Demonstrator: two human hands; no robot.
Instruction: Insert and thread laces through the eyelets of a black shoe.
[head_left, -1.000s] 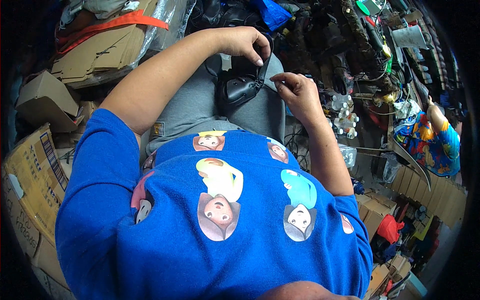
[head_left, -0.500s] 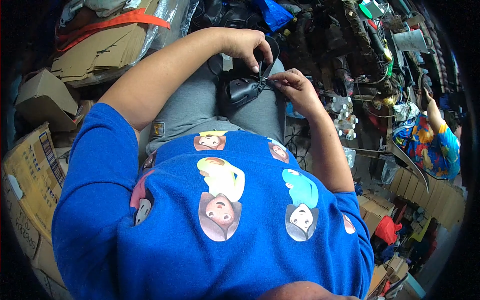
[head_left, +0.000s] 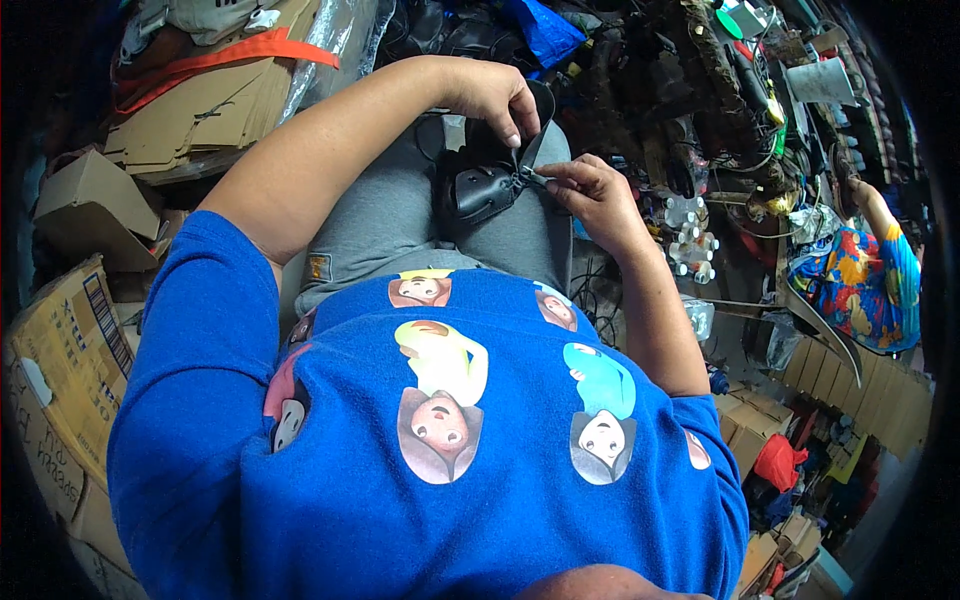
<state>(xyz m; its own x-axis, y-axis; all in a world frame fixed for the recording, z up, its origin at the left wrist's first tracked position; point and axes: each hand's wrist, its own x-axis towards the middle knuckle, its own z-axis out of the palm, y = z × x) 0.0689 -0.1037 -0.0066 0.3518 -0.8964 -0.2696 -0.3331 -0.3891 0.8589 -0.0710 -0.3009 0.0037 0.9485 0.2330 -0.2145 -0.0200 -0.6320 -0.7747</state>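
Note:
Across my grey-trousered lap rests a black leather piece that looks like a shoe or sandal (head_left: 482, 193), with a rounded, shiny end toward me. A black strap (head_left: 541, 146) rises from its far side. My left hand (head_left: 503, 105) bends over it from above, thumb and finger pinched on a thin dark strip (head_left: 515, 158). At its right side my right hand (head_left: 590, 195) is closed, pinching a small, shiny, metal-looking piece (head_left: 532, 176) against the leather. Its exact kind is too small to make out.
Flattened cardboard (head_left: 215, 100) with a red strap (head_left: 230, 65) lies at far left, above an open carton (head_left: 95, 210). Small clear bottles (head_left: 690, 245) stand right of my knee. Another person's colourful sleeve (head_left: 860, 285) shows at far right, near a curved strip (head_left: 825, 335).
My right hand has shifted slightly down and right, and the shiny piece in its fingers shows more. The left fingers stay pinched above the leather. The other person's arm moved a little.

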